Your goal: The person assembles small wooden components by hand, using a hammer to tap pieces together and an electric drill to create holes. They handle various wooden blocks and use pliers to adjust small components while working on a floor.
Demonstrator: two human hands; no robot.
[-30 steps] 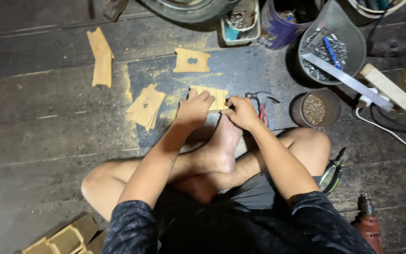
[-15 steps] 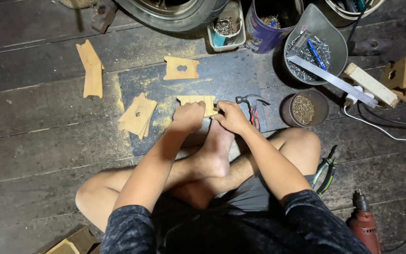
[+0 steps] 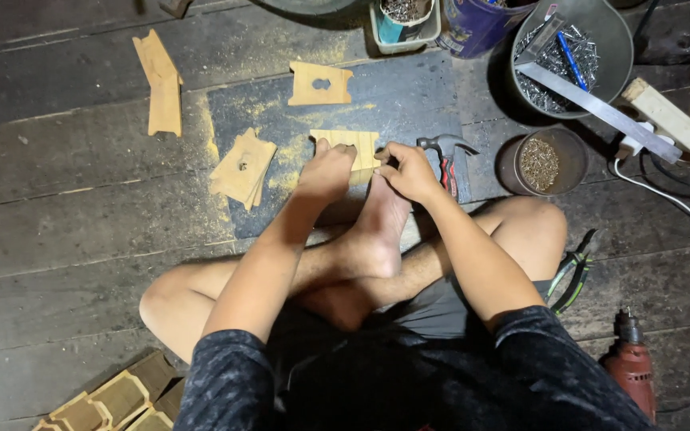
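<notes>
I sit cross-legged on a dark plank floor. A small pale wooden piece (image 3: 351, 146) lies on a dark mat (image 3: 409, 96) in front of my foot (image 3: 377, 223). My left hand (image 3: 325, 169) rests on its left part with fingers bent over it. My right hand (image 3: 406, 170) pinches at its right edge; whether it holds something small there is too small to tell. A claw hammer (image 3: 447, 160) with a red grip lies just right of my right hand.
Cut plywood shapes lie about: a stack (image 3: 243, 167), a notched piece (image 3: 321, 83), a long strip (image 3: 161, 80). A tin of nails (image 3: 540, 164), a bowl of nails with a steel ruler (image 3: 592, 100), pliers (image 3: 573, 275), a red drill (image 3: 631, 363), wooden boxes (image 3: 113, 399).
The view has drifted slightly, so everything sits lower and further right in frame. Both hands stay on the wooden piece with only small finger shifts.
</notes>
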